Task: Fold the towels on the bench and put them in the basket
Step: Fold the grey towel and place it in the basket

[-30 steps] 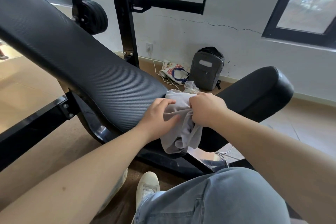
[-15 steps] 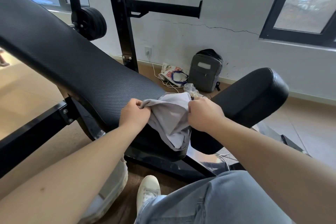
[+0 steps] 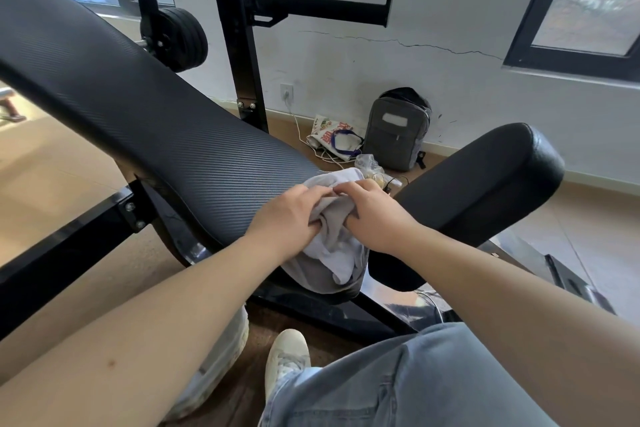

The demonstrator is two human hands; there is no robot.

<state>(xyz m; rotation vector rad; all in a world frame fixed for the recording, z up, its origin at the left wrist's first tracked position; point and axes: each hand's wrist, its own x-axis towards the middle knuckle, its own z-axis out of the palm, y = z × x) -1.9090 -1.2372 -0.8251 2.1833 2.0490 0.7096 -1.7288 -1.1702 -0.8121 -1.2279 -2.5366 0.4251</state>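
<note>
A grey towel (image 3: 332, 250) lies bunched at the low end of the black bench pad (image 3: 145, 114), hanging into the gap beside the black seat pad (image 3: 485, 184). My left hand (image 3: 287, 215) grips its left side with curled fingers. My right hand (image 3: 374, 215) grips the right side, and the two hands nearly touch at the towel's top edge. A pale basket (image 3: 221, 357) shows partly under my left forearm on the floor, mostly hidden.
A black rack upright (image 3: 235, 45) with a horizontal peg stands behind the bench. By the wall sit a grey backpack (image 3: 398, 128), a printed bag (image 3: 332, 139) and a cable. My jeans leg (image 3: 398, 385) and white shoe (image 3: 287, 357) are at the bottom.
My hands, spread apart with the towel stretched between them half a second ago, have come together over the towel. It is bunched again.
</note>
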